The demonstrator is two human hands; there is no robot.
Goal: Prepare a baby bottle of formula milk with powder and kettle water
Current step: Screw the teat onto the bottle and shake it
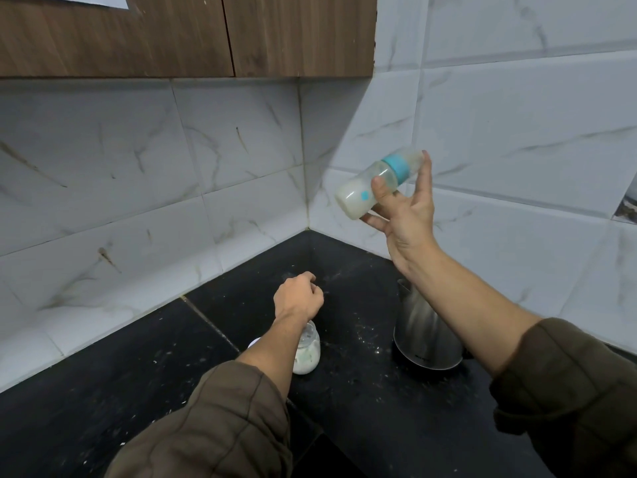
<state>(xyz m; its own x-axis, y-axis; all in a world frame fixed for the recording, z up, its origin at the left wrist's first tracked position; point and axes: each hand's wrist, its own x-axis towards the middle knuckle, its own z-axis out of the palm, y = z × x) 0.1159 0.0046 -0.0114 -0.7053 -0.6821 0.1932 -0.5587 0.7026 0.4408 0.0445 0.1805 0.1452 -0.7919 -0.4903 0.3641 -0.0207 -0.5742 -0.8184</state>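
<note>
Our right hand has its grip pinching the milky baby bottle, tilted, high above the kettle. Down-left of that grip, our left hand hovers over the counter, fingers curled round nothing visible, powder jar under its forearm.

I'm standing in the corner of a home kitchen, where a black stone counter meets walls of white marble-look tiles, with brown wood-grain wall cabinets hanging above. A steel kettle and a small glass jar of white powder stand on the counter, which is flecked with pale crumbs.
</note>
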